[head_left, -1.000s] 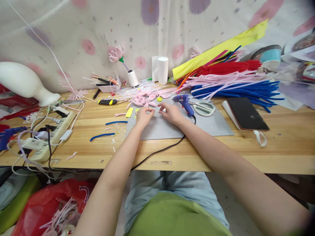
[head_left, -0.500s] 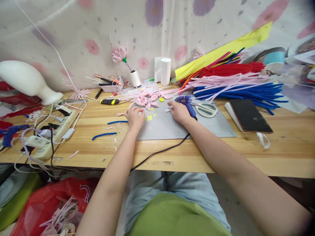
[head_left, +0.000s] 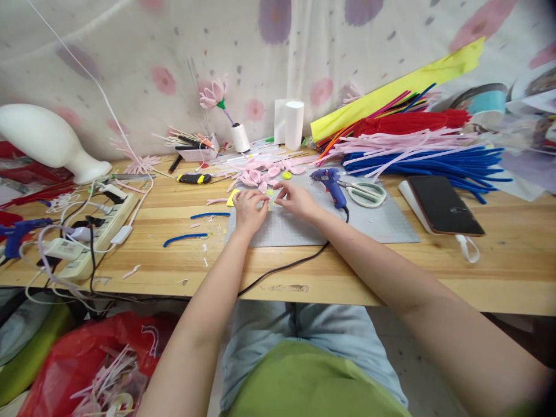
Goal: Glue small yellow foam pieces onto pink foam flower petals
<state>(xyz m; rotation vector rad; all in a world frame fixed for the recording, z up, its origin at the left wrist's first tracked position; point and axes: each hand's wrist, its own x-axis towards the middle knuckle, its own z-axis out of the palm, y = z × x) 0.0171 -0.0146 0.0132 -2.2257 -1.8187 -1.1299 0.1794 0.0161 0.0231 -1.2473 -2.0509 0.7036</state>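
My left hand (head_left: 251, 211) is over the left part of the grey cutting mat (head_left: 299, 230), its fingers pinched together. A yellow piece (head_left: 233, 198) shows at that hand's far-left side; whether the fingers grip it is unclear. My right hand (head_left: 297, 201) closes thumb and finger on a thin whitish piece (head_left: 273, 200) between the two hands, too small to name. Just beyond lie pink petals (head_left: 256, 174) of fuzzy stems and a yellow coil (head_left: 286, 175). A blue glue gun (head_left: 332, 186) and white-handled scissors (head_left: 369, 195) rest on the mat to the right.
Pink and blue pipe cleaners (head_left: 425, 159) are heaped at the back right, near a phone (head_left: 445, 205). Blue stem pieces (head_left: 186, 238) and a utility knife (head_left: 193, 179) lie left. A power strip (head_left: 102, 237) with tangled cables stands farther left. The gun's cord (head_left: 282, 269) crosses the front.
My right hand has moved left from beside the glue gun to meet my left hand. The left hand has shifted slightly right, and a yellow piece now shows beside it.
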